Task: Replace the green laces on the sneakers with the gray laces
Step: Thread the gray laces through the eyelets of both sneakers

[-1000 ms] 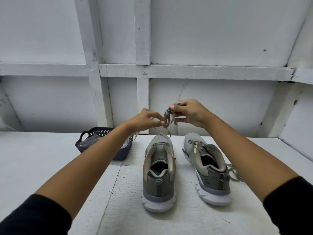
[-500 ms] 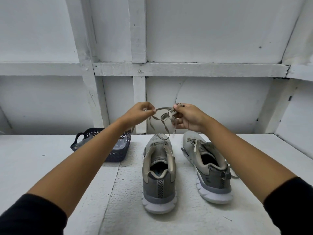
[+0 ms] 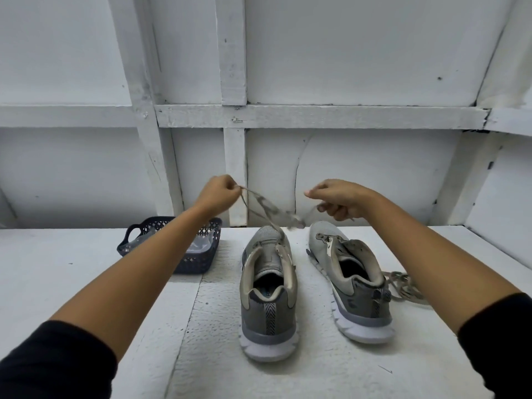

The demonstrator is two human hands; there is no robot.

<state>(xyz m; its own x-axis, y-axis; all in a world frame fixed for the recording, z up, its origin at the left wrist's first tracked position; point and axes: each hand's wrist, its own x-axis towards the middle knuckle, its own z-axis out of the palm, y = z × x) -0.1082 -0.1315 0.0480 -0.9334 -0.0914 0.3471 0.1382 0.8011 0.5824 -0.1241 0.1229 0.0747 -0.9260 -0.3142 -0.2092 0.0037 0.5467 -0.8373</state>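
One lace (image 3: pixel 260 204) is held up above the sneakers, pinched at its end by the curled fingers (image 3: pixel 229 187) of the left hand (image 3: pixel 218 194). It is seen running down to the front of the left sneaker (image 3: pixel 267 286), a blurred bundle hanging near the right hand (image 3: pixel 341 200). That hand's fingers are curled (whether anything is gripped cannot be told). The right sneaker (image 3: pixel 349 280) is set alongside on the worktop (image 3: pixel 72 269), with a tangle of laces (image 3: pixel 403 286) at its right side and a dark basket (image 3: pixel 198 260) further left.

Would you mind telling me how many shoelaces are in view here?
2. One lace hangs from the left hand over the left sneaker; a bunched lace lies beside the right sneaker. The basket may hide more.
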